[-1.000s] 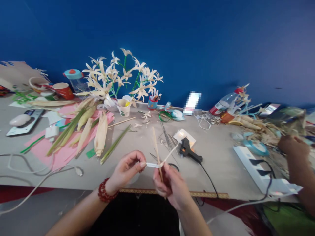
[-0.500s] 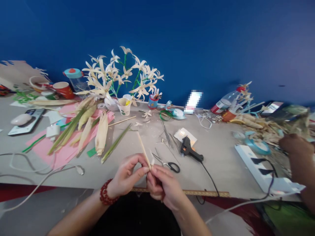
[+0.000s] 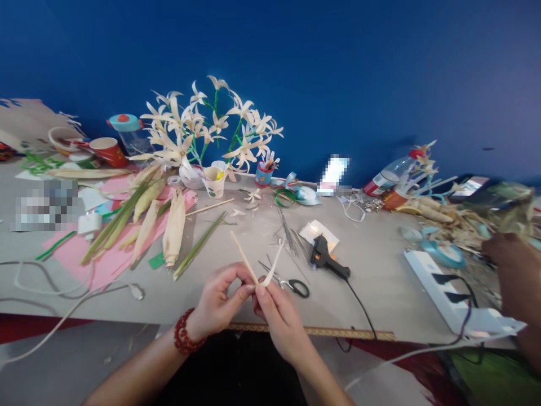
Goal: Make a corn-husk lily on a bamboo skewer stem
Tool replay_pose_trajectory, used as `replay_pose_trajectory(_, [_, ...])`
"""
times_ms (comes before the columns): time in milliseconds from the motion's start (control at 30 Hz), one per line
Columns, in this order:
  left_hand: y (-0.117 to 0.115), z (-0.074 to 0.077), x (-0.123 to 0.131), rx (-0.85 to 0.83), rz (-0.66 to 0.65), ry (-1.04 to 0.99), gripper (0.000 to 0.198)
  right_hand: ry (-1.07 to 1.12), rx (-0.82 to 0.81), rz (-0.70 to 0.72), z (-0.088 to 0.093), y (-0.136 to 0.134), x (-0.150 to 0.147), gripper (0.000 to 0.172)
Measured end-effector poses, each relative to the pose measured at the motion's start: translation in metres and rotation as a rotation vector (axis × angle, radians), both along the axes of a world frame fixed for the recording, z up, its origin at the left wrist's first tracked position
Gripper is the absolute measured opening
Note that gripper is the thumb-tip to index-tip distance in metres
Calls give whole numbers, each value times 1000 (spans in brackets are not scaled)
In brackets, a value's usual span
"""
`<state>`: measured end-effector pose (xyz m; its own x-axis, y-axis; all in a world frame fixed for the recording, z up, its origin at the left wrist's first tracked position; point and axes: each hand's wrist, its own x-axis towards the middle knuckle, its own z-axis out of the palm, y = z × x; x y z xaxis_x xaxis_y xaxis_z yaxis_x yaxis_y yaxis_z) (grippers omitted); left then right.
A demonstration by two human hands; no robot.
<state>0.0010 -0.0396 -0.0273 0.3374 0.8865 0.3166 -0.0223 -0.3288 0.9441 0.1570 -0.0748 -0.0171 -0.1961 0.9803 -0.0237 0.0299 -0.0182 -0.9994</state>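
Observation:
My left hand (image 3: 222,299), a red bead bracelet on its wrist, pinches the lower end of a thin pale stick (image 3: 243,255) that slants up and to the left. Close against it, my right hand (image 3: 284,321) pinches a narrow cream strip (image 3: 275,263), seemingly corn husk, which points up and right. Stick and strip form a V; fingers hide where they meet. Just beyond the right hand lie scissors (image 3: 299,288) with black handles. A black glue gun (image 3: 327,256) rests farther right, partly on a white square.
Cream husk flowers (image 3: 220,123) stand at the back near a paper cup (image 3: 214,185). Corn husks (image 3: 173,228) lie on pink paper (image 3: 101,270) at left. A power strip (image 3: 439,290) and another person's hand (image 3: 507,254) are at right, with cables along the table edge.
The cream strip now stands out more clearly, tilted to the right, away from the stick. My right hand has turned and shifted slightly; the left hand stays nearly in place.

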Motion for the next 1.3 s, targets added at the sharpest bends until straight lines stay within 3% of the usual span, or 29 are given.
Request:
replay_pose_trajectory(100, [0, 3, -2, 55, -34, -6, 8, 188, -161, 102, 0, 1, 2, 43])
replay_pose_trajectory(233, [2, 1, -4, -18, -74, -84, 10, 656, -509, 392, 5, 1, 13, 46])
replay_pose_trajectory(300, [1, -2, -4, -98, -16, -104, 11, 658, -458, 368, 10, 1, 18, 46])
replay_pose_trajectory(433, [-2, 0, -1, -117, -19, -116, 8, 221, -134, 75, 15, 4, 21, 43])
replay_pose_trajectory(533, [-2, 6, 2, -23, -30, -103, 12, 16, -15, 39, 10, 7, 16, 39])
replay_pose_trajectory(633, [0, 11, 5, 14, 3, -43, 8, -21, 13, 25, 3, 7, 12, 35])
replay_pose_trajectory(733, [2, 13, 7, 1, 23, -14, 1, 67, -34, 55, 1, 7, 10, 36])
replay_pose_trajectory(1033, [4, 14, 9, 43, -13, 33, 12, 289, -197, 128, 9, 8, 11, 40])
replay_pose_trajectory(1200, [1, 16, 7, 7, -61, -19, 14, 732, -567, 399, 9, 9, 12, 41])
replay_pose_trajectory(1300, [1, 12, 8, -102, -109, -162, 14, 918, -644, 566, 6, 11, 16, 42])
